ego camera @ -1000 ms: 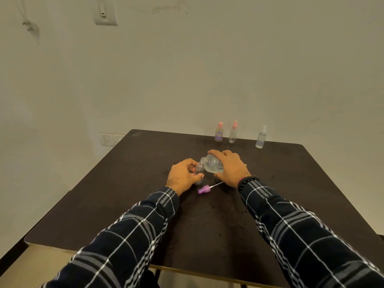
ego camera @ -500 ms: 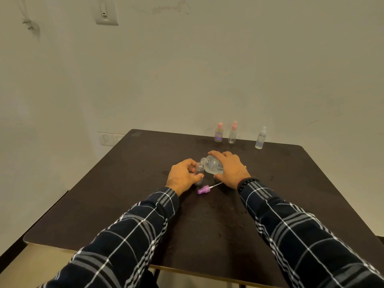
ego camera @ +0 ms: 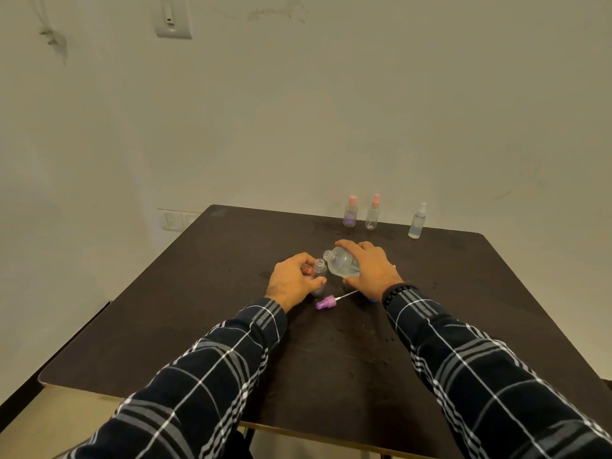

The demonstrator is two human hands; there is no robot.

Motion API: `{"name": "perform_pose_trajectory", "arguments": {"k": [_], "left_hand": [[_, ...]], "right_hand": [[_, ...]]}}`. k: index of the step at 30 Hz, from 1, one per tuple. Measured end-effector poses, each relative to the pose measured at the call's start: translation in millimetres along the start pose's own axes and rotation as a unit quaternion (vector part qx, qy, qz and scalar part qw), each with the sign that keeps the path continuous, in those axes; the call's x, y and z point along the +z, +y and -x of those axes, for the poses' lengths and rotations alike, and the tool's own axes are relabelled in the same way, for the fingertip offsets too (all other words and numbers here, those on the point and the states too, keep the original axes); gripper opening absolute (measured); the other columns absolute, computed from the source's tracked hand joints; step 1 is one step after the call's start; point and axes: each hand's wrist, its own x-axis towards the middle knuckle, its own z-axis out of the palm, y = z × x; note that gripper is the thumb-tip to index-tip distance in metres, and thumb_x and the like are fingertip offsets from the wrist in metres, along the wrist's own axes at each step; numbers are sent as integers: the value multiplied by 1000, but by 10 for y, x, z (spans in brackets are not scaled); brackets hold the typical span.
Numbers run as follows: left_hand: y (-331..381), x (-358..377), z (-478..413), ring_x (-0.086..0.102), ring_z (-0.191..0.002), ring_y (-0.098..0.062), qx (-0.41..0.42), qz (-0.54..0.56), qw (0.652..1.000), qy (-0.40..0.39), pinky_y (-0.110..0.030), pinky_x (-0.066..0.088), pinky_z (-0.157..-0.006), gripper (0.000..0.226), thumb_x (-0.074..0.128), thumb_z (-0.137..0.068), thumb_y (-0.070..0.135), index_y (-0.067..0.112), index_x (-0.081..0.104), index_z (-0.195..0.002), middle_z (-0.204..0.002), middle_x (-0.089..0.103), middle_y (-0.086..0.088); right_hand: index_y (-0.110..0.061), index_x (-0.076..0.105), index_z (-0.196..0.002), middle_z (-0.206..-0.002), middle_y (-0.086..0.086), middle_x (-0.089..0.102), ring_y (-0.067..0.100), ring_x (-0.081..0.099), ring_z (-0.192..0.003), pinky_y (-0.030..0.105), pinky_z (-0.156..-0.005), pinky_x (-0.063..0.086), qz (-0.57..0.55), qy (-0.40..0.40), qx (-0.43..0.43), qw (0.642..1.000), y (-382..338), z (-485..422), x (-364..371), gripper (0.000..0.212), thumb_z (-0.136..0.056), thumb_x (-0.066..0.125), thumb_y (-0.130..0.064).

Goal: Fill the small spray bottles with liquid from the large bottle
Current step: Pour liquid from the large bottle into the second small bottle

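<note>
My left hand (ego camera: 293, 281) grips a small clear spray bottle (ego camera: 319, 267) that stands open-necked on the dark table (ego camera: 205, 309). My right hand (ego camera: 372, 265) holds the large clear bottle (ego camera: 341, 262) tilted to the left, its mouth just above and to the right of the small bottle's neck. The small bottle's purple spray cap with its dip tube (ego camera: 327, 303) lies on the table just in front of my hands. Three more small spray bottles stand at the far edge: two with pink caps (ego camera: 350, 212) (ego camera: 373, 212) and one with a white cap (ego camera: 418, 221).
The table's far edge meets a plain wall. A wall socket (ego camera: 174, 220) sits left of the table and a switch plate (ego camera: 172, 16) is high up. A small blue object (ego camera: 371, 300), mostly hidden, lies under my right wrist.
Almost nothing has moved; both hands keep their hold and the large bottle stays tilted toward the small bottle's neck.
</note>
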Motion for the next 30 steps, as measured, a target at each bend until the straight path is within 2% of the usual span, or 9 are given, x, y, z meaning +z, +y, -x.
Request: {"name": "perform_pose_trajectory", "arguments": {"k": [12,19,30], "left_hand": [[24,-5,14,66,-92,-6,-5,8,1000,-3,-23,51,-81,32,83,-81,27,26,67,-109,-96,70,8],[16,0,5,66,-93,-7,-4,7,1000,-2,-27,54,-86,34,83,-81,27,25,68,-111,-97,70,7],[25,-4,5,64,-93,-6,-7,2,1000,-7,-27,53,-86,32,82,-83,26,25,67,-112,-98,70,7]], "right_hand": [[-45,30,-148,-131,5,47,31,45,-122,55,-101,46,43,-11,-6,999,-12,-17,-32,80,-83,74,-30],[-47,29,-147,-130,5,46,31,44,-122,57,-100,46,64,-15,-7,998,-24,-49,-56,80,-82,73,-29],[-46,28,-148,-131,5,46,30,44,-123,56,-101,46,106,-7,-12,994,-44,-69,-77,81,-84,73,-27]]}}
